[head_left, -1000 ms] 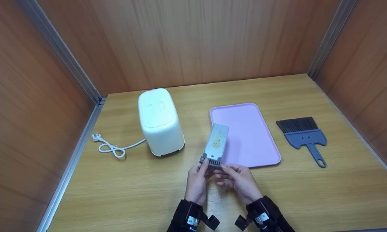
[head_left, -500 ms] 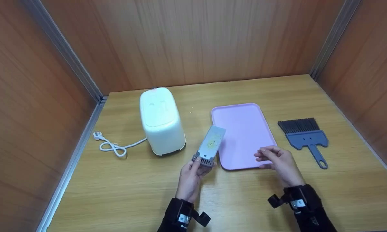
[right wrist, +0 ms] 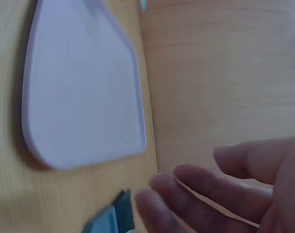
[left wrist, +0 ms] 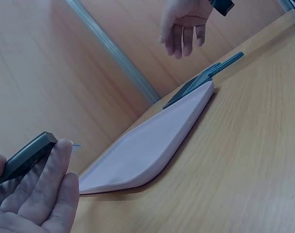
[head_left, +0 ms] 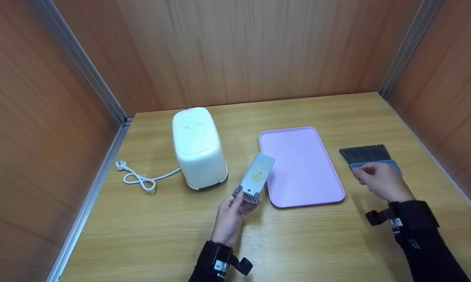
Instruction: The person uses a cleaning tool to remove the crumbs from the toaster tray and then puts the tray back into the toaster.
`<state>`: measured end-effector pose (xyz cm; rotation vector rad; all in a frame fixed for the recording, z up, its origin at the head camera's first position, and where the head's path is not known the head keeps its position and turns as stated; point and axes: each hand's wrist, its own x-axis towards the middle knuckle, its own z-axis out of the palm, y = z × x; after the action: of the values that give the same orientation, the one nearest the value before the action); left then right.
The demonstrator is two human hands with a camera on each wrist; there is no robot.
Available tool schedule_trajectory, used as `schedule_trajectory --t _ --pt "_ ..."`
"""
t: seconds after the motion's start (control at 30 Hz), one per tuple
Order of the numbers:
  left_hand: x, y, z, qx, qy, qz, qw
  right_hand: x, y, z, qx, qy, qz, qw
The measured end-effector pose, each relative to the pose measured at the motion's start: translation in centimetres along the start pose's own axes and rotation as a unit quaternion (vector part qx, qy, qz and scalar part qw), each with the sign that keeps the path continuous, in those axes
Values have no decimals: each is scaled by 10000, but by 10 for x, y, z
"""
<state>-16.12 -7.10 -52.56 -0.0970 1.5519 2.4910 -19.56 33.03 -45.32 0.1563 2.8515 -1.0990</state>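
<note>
My left hand (head_left: pixel 228 220) pinches the dark slotted end of a crumb tray (head_left: pixel 256 171), thumb on top and fingers underneath. Yellowish crumbs lie on its pale metal surface, which tilts above the table beside a lilac tray (head_left: pixel 304 168). My right hand (head_left: pixel 383 182) is over a blue brush (head_left: pixel 364 154) with dark bristles, hiding its handle in the head view. From the left wrist, the right hand (left wrist: pixel 187 28) hangs in the air with loose fingers, apart from the brush (left wrist: pixel 198 83). Only the brush's edge (right wrist: pixel 105 221) shows in the right wrist view.
A white toaster (head_left: pixel 196 149) stands left of the lilac tray, its cord (head_left: pixel 141 180) and plug lying looped on the wooden table (head_left: pixel 161 235). Wood-grain panels (head_left: pixel 235 51) enclose the back and both sides.
My right hand has left the crumb tray and moved right, past the lilac tray, to above the brush. The left hand keeps its grip, having shifted slightly left and turned the crumb tray.
</note>
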Motion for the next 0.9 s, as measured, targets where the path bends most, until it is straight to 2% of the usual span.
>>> schedule_trajectory --t 0.1,0.3,0.43,0.57,0.7,0.9 --pt "0 1 -1 18 -9 1 10000 4 6 -12 -881 -62 -44 9961" --pt "0 2 -3 2 29 44 10000 12 22 -20 -1763 62 40 9843" --pt "1 2 -2 -4 1 85 10000 14 37 -18 -1982 178 278 9796" --pt "2 2 -2 7 36 60 10000 14 50 -13 -2061 36 589 9767" --pt "3 2 -4 67 43 65 9999 13 56 -10 -2109 -72 778 9744" --pt "4 2 -5 62 24 58 10000 14 58 -7 -2174 -1 885 9721"
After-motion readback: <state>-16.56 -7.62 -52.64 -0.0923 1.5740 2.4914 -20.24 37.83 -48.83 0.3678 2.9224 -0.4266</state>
